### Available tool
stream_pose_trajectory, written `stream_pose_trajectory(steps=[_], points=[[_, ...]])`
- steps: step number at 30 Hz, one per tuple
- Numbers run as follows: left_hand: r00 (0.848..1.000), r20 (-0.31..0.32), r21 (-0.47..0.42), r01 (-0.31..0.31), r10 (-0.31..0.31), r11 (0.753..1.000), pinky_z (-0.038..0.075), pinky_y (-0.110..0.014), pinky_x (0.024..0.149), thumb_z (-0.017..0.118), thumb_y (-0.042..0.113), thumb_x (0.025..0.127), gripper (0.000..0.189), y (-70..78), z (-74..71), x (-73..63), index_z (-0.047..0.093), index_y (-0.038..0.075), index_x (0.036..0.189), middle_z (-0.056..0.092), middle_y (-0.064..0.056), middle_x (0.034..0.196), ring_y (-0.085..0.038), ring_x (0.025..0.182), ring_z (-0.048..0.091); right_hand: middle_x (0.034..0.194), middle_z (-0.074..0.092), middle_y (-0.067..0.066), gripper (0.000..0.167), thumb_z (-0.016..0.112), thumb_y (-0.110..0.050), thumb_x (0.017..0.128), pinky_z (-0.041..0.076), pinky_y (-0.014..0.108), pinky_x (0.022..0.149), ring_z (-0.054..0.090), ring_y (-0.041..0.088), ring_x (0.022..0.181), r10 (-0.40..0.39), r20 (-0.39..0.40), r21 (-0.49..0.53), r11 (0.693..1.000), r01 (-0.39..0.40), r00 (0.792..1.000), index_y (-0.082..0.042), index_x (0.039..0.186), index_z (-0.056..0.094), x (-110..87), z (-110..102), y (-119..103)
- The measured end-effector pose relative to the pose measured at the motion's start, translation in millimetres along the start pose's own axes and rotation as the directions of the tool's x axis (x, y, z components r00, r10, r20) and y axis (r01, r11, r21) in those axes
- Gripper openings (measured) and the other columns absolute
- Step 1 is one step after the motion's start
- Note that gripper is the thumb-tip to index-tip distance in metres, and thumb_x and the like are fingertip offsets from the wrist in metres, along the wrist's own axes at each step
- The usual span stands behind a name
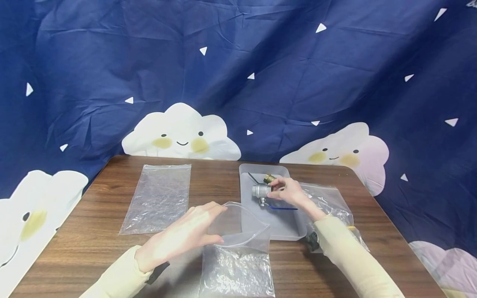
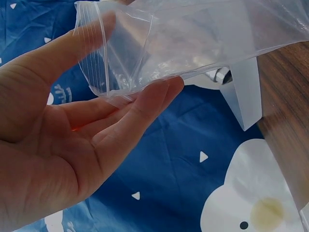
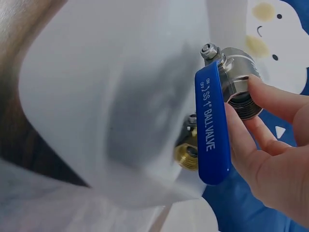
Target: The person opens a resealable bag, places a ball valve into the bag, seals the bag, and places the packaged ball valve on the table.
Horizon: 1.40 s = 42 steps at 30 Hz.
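Right wrist view: the steel ball valve [image 3: 236,72] is sitting pinched in the right hand [image 3: 282,150], over the tray [image 1: 277,227], its blue lever [image 3: 213,130] extending rightward in the head view — the gaping zip-lock bag [image 1: 238,271] is lying leftward and nearward of this grip, the left hand [image 1: 182,236] holding its mouth.

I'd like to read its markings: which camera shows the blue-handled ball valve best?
Right wrist: there the blue-handled ball valve is large, its lettering readable. The head view shows it small, in the right hand, lettering unreadable. The left wrist view shows only a metal piece, possibly this valve.
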<state>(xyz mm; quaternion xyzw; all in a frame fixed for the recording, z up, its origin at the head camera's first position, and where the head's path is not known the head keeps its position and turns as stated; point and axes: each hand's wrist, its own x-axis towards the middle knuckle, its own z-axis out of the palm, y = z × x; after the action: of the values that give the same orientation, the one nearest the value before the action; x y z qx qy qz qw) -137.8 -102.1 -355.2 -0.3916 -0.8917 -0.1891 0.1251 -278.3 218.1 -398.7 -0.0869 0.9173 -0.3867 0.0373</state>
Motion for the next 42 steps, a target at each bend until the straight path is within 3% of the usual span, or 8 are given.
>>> stream_pose_trajectory(steps=[13, 27, 34, 42], points=[[0.999, -0.016, -0.005, -0.030, 0.029, 1.000, 0.058, -0.035, 0.085, 0.084, 0.025, 0.076, 0.062, -1.5, 2.2, 2.7, 0.058, 0.000, 0.126, 0.067, -0.008, 0.114, -0.018, 0.099, 0.068, 0.110, 0.072, 0.020, 0.037, 0.082, -0.015, 0.080, 0.060, 0.035, 0.083, 0.074, 0.030, 0.098, -0.118, -0.019, 0.036, 0.992, 0.119, 0.993, -0.002, 0.111, 0.067, -24.2, -20, -34], [1.000, 0.014, -0.032, 0.016, -0.015, 0.999, 0.059, -0.035, 0.086, 0.085, 0.023, 0.075, 0.059, -2.7, 2.6, 6.3, 0.061, 0.001, 0.124, 0.068, -0.008, 0.115, -0.021, 0.099, 0.069, 0.112, 0.071, 0.018, 0.036, 0.081, -0.009, 0.080, 0.060, 0.024, 0.075, 0.074, 0.023, 0.094, -0.252, 0.035, 0.115, 0.962, 0.247, 0.967, -0.005, 0.113, 0.067, -56.7, -37, -84], [0.999, 0.034, -0.019, 0.033, -0.032, 0.999, 0.058, -0.038, 0.086, 0.086, 0.025, 0.073, 0.060, -5.1, 2.1, 10.7, 0.062, 0.001, 0.123, 0.069, -0.008, 0.112, -0.022, 0.100, 0.069, 0.110, 0.072, 0.012, 0.036, 0.082, -0.004, 0.078, 0.061, 0.024, 0.075, 0.075, 0.020, 0.093, -0.392, 0.051, 0.083, 0.918, 0.388, 0.918, -0.007, 0.111, 0.068, -76.1, -44, -112], [0.998, 0.044, -0.045, 0.045, -0.043, 0.998, 0.058, -0.035, 0.081, 0.088, 0.027, 0.070, 0.057, -6.7, -2.5, 18.7, 0.065, 0.004, 0.117, 0.071, -0.006, 0.103, -0.020, 0.093, 0.069, 0.111, 0.071, 0.011, 0.037, 0.082, -0.002, 0.076, 0.061, 0.024, 0.076, 0.075, 0.020, 0.093, -0.547, 0.084, 0.067, 0.837, 0.543, 0.833, -0.006, 0.110, 0.069, -96.0, -42, -137]])
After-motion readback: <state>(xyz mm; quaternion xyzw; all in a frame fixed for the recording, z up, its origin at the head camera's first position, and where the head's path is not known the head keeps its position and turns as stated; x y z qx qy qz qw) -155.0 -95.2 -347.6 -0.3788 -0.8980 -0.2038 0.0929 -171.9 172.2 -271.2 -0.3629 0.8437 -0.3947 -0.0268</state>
